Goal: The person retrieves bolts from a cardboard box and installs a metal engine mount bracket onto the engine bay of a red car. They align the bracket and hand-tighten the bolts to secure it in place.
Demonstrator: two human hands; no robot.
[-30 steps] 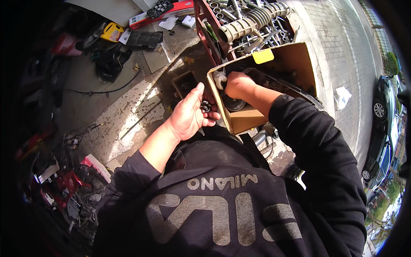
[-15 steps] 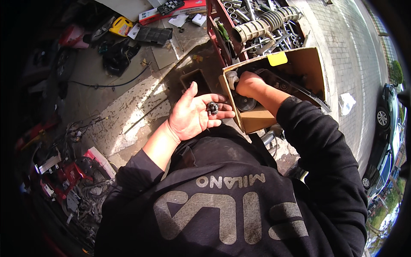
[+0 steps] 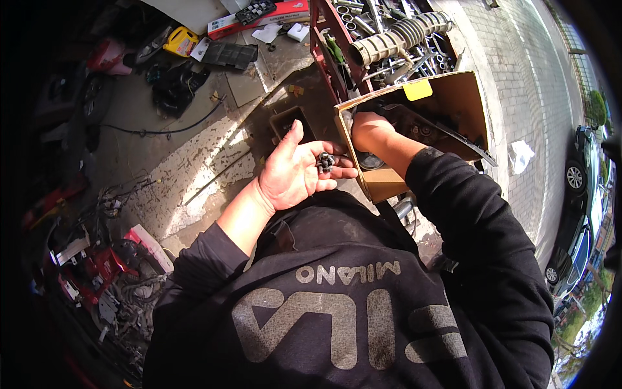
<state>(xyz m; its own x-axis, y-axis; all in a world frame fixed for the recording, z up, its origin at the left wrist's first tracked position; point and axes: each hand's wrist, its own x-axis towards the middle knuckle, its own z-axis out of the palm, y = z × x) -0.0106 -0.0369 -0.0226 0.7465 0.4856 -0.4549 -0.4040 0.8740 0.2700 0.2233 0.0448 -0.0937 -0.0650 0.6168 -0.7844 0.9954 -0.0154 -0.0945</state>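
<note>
My left hand (image 3: 284,180) is palm up beside the cardboard box (image 3: 387,184), its fingers stretched and slightly curled. A small cluster of dark metal fasteners (image 3: 325,163) rests on those fingers; their exact kind is too small to make out. Inside the box, at its left wall, my right hand (image 3: 372,131) reaches down with its fingertips hidden. Near that hand lies a dark round part (image 3: 369,161). A long dark curved part (image 3: 447,135) leans across the box and over its right edge.
Beyond the box a red metal tray (image 3: 355,70) holds many sockets and wrenches, with a ribbed hose (image 3: 398,39) across them. Dark wiring and red parts (image 3: 107,272) pile up at lower left. A yellow jug (image 3: 181,41) stands at far left; a car (image 3: 578,188) is at right.
My right hand has shifted slightly left and deeper toward the box's left wall. The left hand stays nearly in place with the fasteners on its fingers.
</note>
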